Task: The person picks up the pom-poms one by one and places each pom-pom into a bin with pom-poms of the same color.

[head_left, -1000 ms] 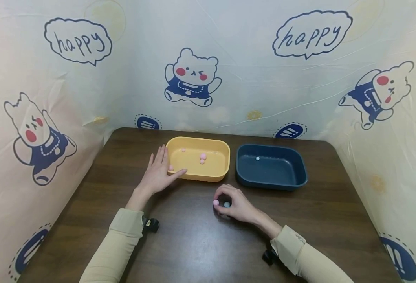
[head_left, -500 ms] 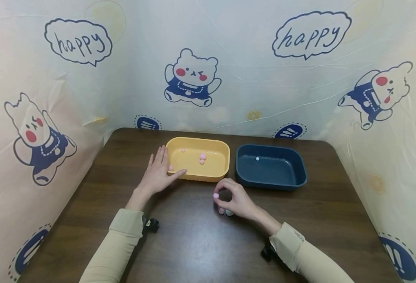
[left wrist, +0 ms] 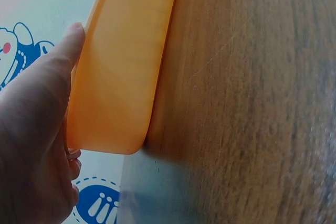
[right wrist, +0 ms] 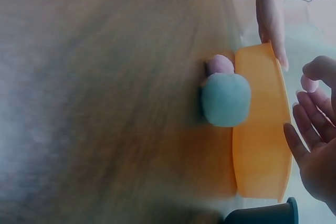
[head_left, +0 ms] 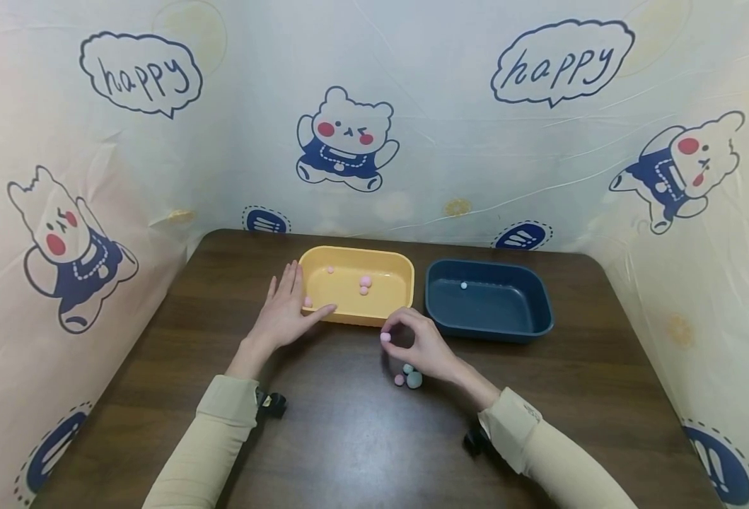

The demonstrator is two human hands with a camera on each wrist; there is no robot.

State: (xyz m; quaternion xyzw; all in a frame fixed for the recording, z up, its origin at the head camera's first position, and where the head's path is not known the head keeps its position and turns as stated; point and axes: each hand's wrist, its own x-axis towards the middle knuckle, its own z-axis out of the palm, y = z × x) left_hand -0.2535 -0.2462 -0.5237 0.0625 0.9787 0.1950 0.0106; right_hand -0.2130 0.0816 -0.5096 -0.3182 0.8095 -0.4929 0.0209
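Observation:
My right hand [head_left: 421, 346] pinches a small pink ball [head_left: 385, 337] between thumb and forefinger, close to the front wall of the yellow tray [head_left: 374, 318]. In the right wrist view the same pink ball [right wrist: 310, 84] shows at the fingertips, the other fingers spread apart. My left hand [head_left: 283, 309] rests at the tray's left end, fingers straight along the rim and thumb over the front edge. Several pink balls [head_left: 365, 281] lie inside this tray. Below my right hand, a larger pale green ball [head_left: 415, 379], a smaller one [head_left: 408, 368] and a pink ball [head_left: 399, 380] sit on the table.
To the right of the yellow tray stands a dark blue tray [head_left: 489, 332] with one small pale ball [head_left: 464, 285] in it. The brown wooden table [head_left: 336, 438] ends at a printed curtain [head_left: 438, 155] behind and on both sides.
My right hand has moved away from me and slightly left with the pink ball, toward the yellow tray, uncovering the balls on the table. The left hand stays where it was.

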